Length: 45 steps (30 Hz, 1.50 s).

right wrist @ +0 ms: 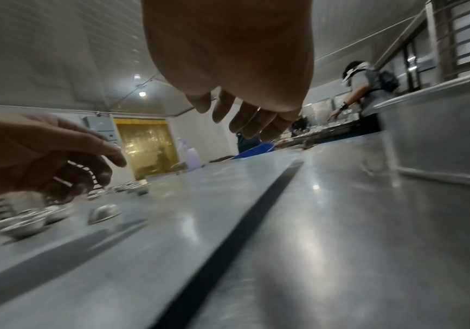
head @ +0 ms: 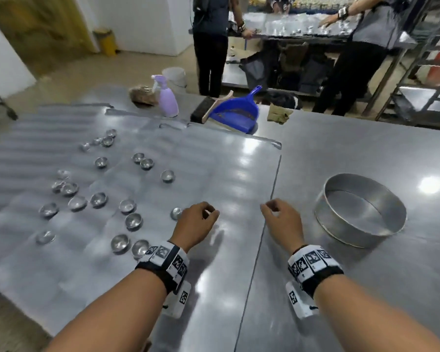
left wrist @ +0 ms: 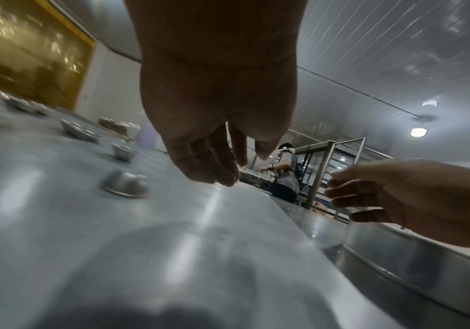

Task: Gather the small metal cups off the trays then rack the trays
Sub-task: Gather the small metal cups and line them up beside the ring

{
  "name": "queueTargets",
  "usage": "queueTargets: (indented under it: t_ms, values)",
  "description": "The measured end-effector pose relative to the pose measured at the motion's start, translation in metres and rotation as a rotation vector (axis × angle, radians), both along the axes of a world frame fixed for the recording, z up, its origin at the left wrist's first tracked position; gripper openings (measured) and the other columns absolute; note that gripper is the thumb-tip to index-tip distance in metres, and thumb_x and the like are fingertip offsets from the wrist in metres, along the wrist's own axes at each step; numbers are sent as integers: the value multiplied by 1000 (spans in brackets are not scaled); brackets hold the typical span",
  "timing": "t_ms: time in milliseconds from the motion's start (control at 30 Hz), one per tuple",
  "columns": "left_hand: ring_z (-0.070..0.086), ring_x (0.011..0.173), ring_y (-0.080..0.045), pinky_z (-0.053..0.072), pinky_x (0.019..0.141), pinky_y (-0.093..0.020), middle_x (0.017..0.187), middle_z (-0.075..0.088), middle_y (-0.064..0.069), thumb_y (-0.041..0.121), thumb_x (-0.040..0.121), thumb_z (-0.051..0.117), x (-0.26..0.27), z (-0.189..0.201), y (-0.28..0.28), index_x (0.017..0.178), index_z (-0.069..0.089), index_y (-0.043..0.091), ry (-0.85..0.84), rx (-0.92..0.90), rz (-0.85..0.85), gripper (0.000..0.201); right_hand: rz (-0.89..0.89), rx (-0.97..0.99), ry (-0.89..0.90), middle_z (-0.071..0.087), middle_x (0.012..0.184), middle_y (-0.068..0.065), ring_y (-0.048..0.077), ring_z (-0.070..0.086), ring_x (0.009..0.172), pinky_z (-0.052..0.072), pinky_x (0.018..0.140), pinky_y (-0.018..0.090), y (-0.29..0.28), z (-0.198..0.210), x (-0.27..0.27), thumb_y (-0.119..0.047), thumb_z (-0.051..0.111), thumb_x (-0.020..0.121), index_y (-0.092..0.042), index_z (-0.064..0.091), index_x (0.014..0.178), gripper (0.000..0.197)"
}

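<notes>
Left hand [head: 196,222]: loosely curled, empty — above tray [head: 226,174]
Right hand [head: 281,219]: loosely curled, empty
Cups [head: 133,221]: scattered — on tray

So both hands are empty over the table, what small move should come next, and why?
Probably the left hand should reach to the upside-down cup just beside it and pick it up. Both it and the right hand hold nothing, many cups still lie on the tray, and the round tin looks empty.

No readable text, only coded wristband markers [head: 168,257]
</notes>
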<state>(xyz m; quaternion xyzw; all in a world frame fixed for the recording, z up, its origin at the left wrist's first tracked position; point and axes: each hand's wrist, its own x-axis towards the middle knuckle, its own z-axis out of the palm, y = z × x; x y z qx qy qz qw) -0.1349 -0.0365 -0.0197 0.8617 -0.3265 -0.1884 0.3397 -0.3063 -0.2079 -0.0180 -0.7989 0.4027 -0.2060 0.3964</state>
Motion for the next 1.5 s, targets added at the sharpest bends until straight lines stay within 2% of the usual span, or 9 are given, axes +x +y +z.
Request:
queueTargets:
  t_ms: [333,433,600,867,1000,1067,1167,1333,1500]
  values:
    - [61,90,-17,47,78,-31,101,58,6,40,91,60,77,-12,171,113,61,28,-149,114,148,25,357,80,71,69,102,-6,12,63,97,50,88,29,149,-8,118,-35,66,91,-24,69,102,16]
    - [60,106,-25,47,87,-32,120,54,-1,30,89,60,92,-20,200,128,57,26,-131,158,161,40,442,131,119,67,112,-6,11,62,99,50,93,31,180,-12,136,-34,68,89,-25,66,114,27]
    - [48,126,-25,44,102,-36,140,44,-4,35,86,65,113,-31,227,145,42,26,-77,208,100,64,560,127,216,61,123,-4,12,59,106,49,93,30,210,-25,151,-41,72,83,-24,59,128,50]
    - [46,128,-22,43,103,-36,138,50,-1,38,76,75,128,-43,226,147,42,23,-45,193,-4,80,587,3,324,56,132,-5,16,52,122,45,99,34,228,-44,166,-46,64,70,-30,50,139,72]
    - [54,116,-23,46,96,-38,123,57,-1,41,76,69,129,-44,220,130,56,21,-48,173,-38,59,555,-50,314,63,101,-6,20,58,97,51,83,38,232,-43,166,-38,61,70,-28,62,104,35]
    - [56,109,-22,47,93,-38,116,58,0,40,76,69,129,-43,217,123,58,22,-45,160,-44,51,540,-50,312,63,101,-5,20,58,97,51,84,39,231,-43,164,-38,61,72,-26,63,104,34]
    - [57,104,-19,48,88,-36,112,58,2,42,75,66,125,-42,209,120,57,26,-47,140,-74,49,510,-39,303,59,124,-4,17,54,116,45,98,34,225,-45,156,-47,58,73,-26,57,131,62]
    - [58,102,-17,49,86,-35,112,54,7,41,77,70,106,-36,179,122,55,27,-53,145,-148,49,412,-8,293,58,101,-9,16,60,95,49,81,31,199,-40,127,-45,62,73,-28,64,103,35]
    - [57,102,-17,47,89,-35,114,54,3,40,81,69,70,-27,123,122,55,26,-73,139,-280,46,280,51,248,51,107,-16,7,54,93,37,69,13,158,-41,74,-44,67,73,-27,58,124,54]
